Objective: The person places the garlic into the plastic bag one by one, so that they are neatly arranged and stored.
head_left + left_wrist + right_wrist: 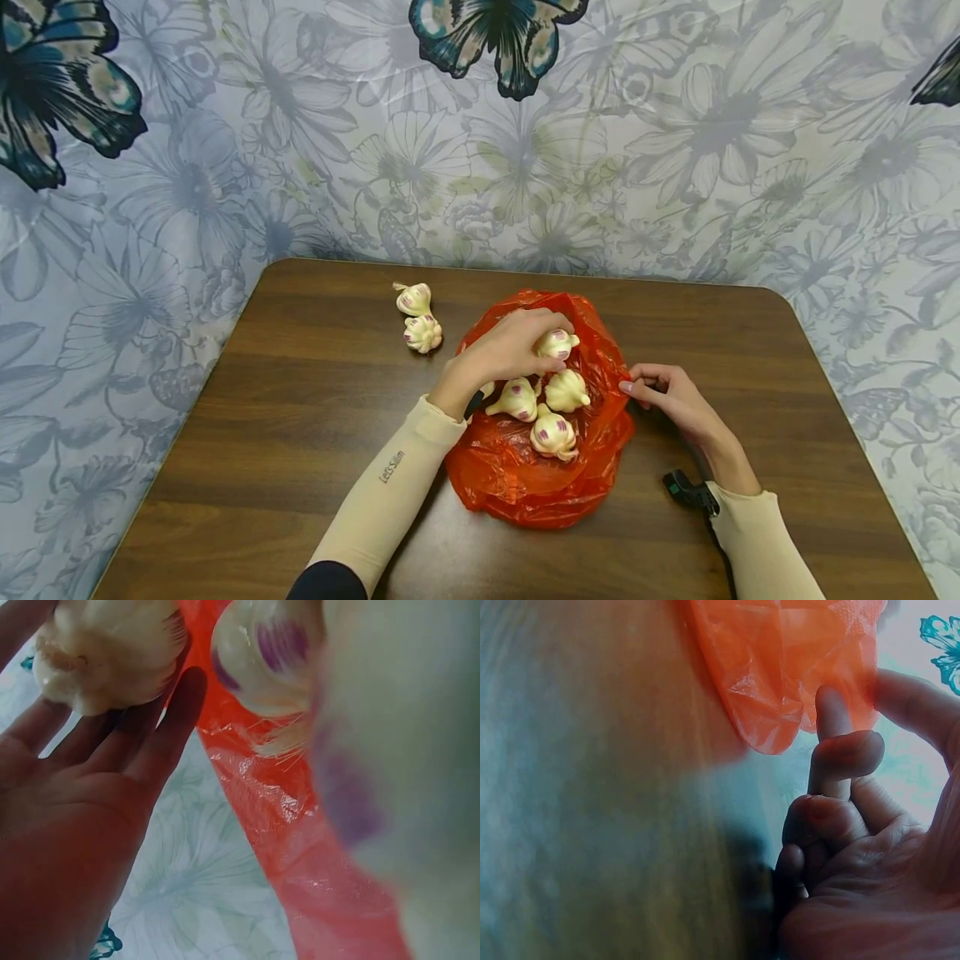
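Observation:
A red plastic bag [525, 492] lies spread open on the table, with several garlic bulbs [553, 433] inside. Over the bag's far part, my left hand [506, 346] grips another garlic bulb [557, 343]; the left wrist view shows that bulb [109, 656] between thumb and fingers. Two more bulbs in that view are close to the camera, one blurred. On the bag's right side, my right hand [682, 408] pinches its edge between thumb and index finger. In the right wrist view the plastic [780, 667] hangs at the fingertips [832, 709], the other fingers curled.
Two garlic bulbs [420, 321] lie touching each other left of the bag, near the back of the brown wooden table [300, 400]. Behind the table's far edge rises a wall covering [555, 183] with flowers and butterflies.

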`<state>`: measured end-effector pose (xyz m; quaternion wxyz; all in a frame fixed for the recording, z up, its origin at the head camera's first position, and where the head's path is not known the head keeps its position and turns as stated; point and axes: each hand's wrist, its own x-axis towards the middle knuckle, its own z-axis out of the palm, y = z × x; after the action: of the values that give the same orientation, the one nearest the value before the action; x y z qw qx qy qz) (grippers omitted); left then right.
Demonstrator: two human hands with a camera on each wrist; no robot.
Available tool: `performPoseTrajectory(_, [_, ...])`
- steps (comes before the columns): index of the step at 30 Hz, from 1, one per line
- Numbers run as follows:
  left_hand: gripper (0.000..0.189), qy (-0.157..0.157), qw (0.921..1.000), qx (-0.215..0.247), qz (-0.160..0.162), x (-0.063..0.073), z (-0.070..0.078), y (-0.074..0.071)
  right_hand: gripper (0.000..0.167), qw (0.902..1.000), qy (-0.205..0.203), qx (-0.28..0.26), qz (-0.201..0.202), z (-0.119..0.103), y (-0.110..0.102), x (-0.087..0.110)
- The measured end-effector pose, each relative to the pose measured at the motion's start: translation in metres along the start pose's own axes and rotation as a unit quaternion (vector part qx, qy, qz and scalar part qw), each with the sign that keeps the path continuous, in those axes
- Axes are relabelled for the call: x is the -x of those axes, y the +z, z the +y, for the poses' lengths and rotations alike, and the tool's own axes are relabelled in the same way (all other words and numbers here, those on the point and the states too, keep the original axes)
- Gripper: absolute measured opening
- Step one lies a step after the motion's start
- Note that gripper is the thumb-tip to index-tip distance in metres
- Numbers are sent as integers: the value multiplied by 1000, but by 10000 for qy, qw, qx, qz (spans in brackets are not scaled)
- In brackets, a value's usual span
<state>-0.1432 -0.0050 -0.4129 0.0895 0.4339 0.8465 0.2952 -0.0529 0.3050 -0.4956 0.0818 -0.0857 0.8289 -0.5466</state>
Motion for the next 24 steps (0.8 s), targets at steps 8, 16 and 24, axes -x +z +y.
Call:
performPoseTrajectory(8, [39, 27, 9985, -188, -512, 1, -2, 6, 15, 10000, 32, -3, 43, 1, 2, 2])
performPoseTrajectory(16, [35, 7, 9961, -344, -810, 0, -6, 12, 16, 9999, 132, 13, 75, 1, 2, 1])
performPoseTrajectory(24, [38, -135, 9942, -533, -928, 0, -7, 14, 17, 9999, 105, 48, 56, -2, 2, 1])
